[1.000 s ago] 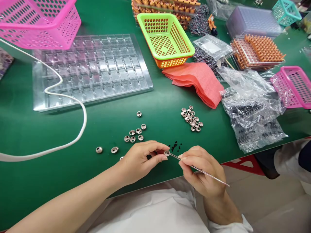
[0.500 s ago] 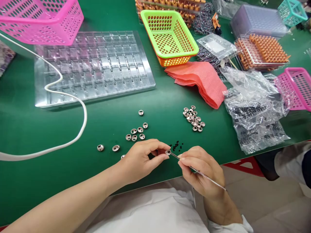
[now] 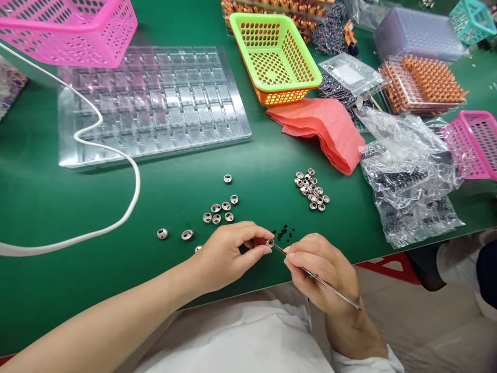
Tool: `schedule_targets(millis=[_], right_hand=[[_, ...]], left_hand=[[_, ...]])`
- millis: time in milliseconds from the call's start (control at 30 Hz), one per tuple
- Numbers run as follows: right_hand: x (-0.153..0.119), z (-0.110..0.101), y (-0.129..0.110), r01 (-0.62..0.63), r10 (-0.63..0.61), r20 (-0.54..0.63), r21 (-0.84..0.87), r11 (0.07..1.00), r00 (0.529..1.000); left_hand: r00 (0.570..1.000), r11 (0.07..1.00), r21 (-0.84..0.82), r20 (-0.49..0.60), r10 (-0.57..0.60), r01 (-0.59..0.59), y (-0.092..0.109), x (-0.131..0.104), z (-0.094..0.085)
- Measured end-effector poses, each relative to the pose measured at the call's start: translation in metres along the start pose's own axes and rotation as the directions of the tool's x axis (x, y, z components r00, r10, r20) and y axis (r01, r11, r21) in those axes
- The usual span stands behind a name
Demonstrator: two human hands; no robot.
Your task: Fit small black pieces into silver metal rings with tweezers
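Between the thumb and fingertips of my left hand [image 3: 236, 254] is a small silver metal cap with holes [image 3: 270, 242]. My right hand [image 3: 324, 272] grips a thin metal rod-like tool [image 3: 330, 287] like a pen, its tip at the cap. Whether the tip carries anything is too small to tell. Just beyond my fingers lie several tiny black pieces [image 3: 283, 233]. A loose group of similar metal caps [image 3: 216, 218] lies to the left, beyond my left hand. Farther right sits a tighter cluster of caps [image 3: 312, 190].
A clear compartment tray [image 3: 163, 140] lies at the back left beneath a pink basket [image 3: 97, 39], with a white cable [image 3: 134, 191] across it. A green basket [image 3: 281, 85], red cloth [image 3: 330, 129] and plastic bags [image 3: 411, 191] stand farther back and right. A person's dark clothing shows at far right.
The view has shifted slightly, so the table items sit a little farther right. Both hands keep nearly the same pose, with the tool tip still at the cap.
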State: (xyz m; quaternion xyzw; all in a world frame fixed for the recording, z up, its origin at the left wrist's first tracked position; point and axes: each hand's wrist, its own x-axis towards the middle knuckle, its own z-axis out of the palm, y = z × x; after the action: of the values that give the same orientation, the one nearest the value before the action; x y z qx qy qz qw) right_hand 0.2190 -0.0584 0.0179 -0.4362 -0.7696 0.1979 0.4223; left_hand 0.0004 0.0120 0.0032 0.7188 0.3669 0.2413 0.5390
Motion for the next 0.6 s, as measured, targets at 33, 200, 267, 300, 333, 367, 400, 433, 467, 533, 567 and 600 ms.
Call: schedule_targets(millis=[33, 200, 267, 300, 333, 367, 400, 433, 467, 533, 567, 600], right_hand=[[0.0003, -0.0002, -0.0003, 0.002, -0.002, 0.003, -0.007, 1.000, 1.000], [0.0010, -0.0008, -0.0009, 0.001, -0.001, 0.011, -0.019, 1.000, 1.000], [0.0007, -0.0005, -0.0004, 0.008, -0.008, 0.005, -0.015, 1.000, 1.000], [0.0005, -0.0004, -0.0001, 0.013, -0.013, 0.003, -0.014, 1.000, 1.000], [0.0003, -0.0004, 0.0001, 0.017, -0.017, 0.000, -0.012, 1.000, 1.000], [0.0001, -0.0006, 0.0003, 0.018, -0.018, -0.002, -0.012, 1.000, 1.000], [-0.0001, -0.0009, 0.0004, 0.014, -0.014, -0.003, -0.012, 1.000, 1.000], [-0.0003, -0.0011, 0.0005, 0.009, -0.009, -0.006, -0.010, 1.000, 1.000], [-0.0006, -0.0014, 0.0005, 0.005, -0.006, -0.007, -0.007, 1.000, 1.000], [-0.0015, -0.0013, 0.0004, 0.003, -0.003, -0.005, 0.004, 1.000, 1.000], [-0.0020, -0.0010, 0.0002, 0.000, 0.001, -0.008, 0.006, 1.000, 1.000], [-0.0026, -0.0006, 0.0000, -0.006, 0.006, -0.016, 0.007, 1.000, 1.000]], left_hand=[[1.000, 1.000, 0.000, 0.009, -0.010, 0.010, 0.0010, 0.0001, -0.0006], [0.998, 0.999, 0.005, 0.034, -0.052, 0.052, 0.0043, 0.0008, -0.0028], [0.997, 0.998, -0.002, 0.036, -0.061, 0.061, 0.0040, 0.0008, -0.0027], [0.997, 0.998, -0.008, 0.035, -0.066, 0.066, 0.0037, 0.0009, -0.0026], [0.997, 0.997, -0.016, 0.036, -0.070, 0.071, 0.0035, 0.0011, -0.0025], [0.997, 0.997, -0.023, 0.035, -0.074, 0.075, 0.0034, 0.0014, -0.0025], [0.996, 0.996, -0.029, 0.037, -0.080, 0.081, 0.0035, 0.0017, -0.0026], [0.995, 0.996, -0.032, 0.041, -0.086, 0.088, 0.0038, 0.0020, -0.0028], [0.995, 0.995, -0.035, 0.045, -0.093, 0.095, 0.0042, 0.0022, -0.0030], [0.993, 0.994, -0.042, 0.050, -0.103, 0.105, 0.0048, 0.0023, -0.0031], [0.993, 0.993, -0.046, 0.049, -0.104, 0.106, 0.0049, 0.0021, -0.0029], [0.994, 0.993, -0.050, 0.048, -0.103, 0.105, 0.0048, 0.0019, -0.0026]])
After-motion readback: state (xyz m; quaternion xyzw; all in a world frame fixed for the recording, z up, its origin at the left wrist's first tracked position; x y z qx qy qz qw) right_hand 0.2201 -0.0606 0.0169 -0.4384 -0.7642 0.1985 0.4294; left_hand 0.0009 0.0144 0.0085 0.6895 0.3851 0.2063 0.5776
